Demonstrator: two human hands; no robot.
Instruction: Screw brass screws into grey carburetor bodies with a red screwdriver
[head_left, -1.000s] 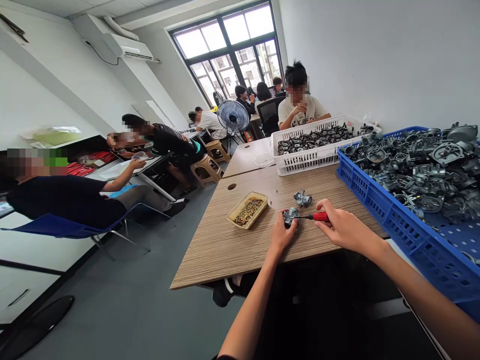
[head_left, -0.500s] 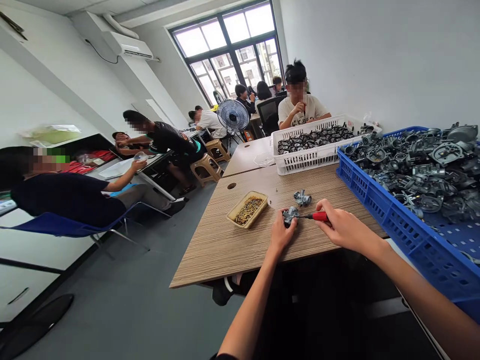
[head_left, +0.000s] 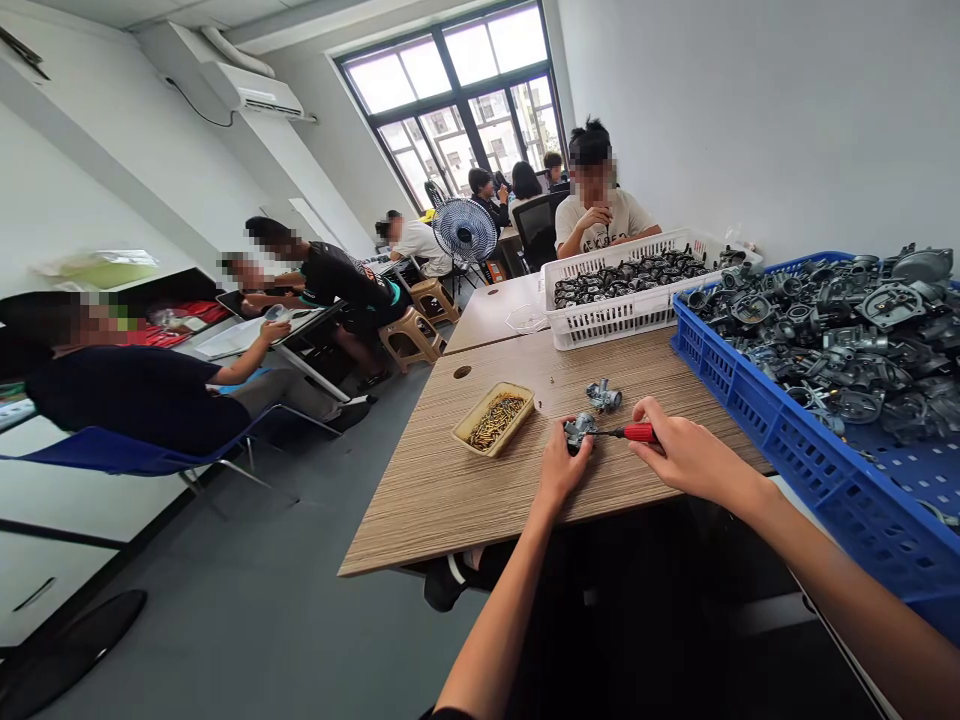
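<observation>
My left hand point(head_left: 561, 468) grips a grey metal carburetor-like part point(head_left: 580, 430) on the wooden table point(head_left: 420, 500). The fingers of my right hand point(head_left: 679, 450) are closed round the red handle of a screwdriver point(head_left: 639, 432), whose shaft points left and meets the part. A second metal part point(head_left: 603, 395) lies just beyond, touched by neither hand. To the left of my left hand is a cream tray point(head_left: 517, 430) of small brass-coloured pieces.
A blue crate point(head_left: 795, 430) heaped with metal parts stands on the right. Behind the table's middle is a white basket point(head_left: 622, 322) of dark parts. A person point(head_left: 600, 215) sits beyond it; others sit at left around desks and a fan point(head_left: 465, 232).
Both hands keep nearly the same place and grip. Across the table, the seated person's head and hand have shifted slightly, and a person at the left desk has raised their head.
</observation>
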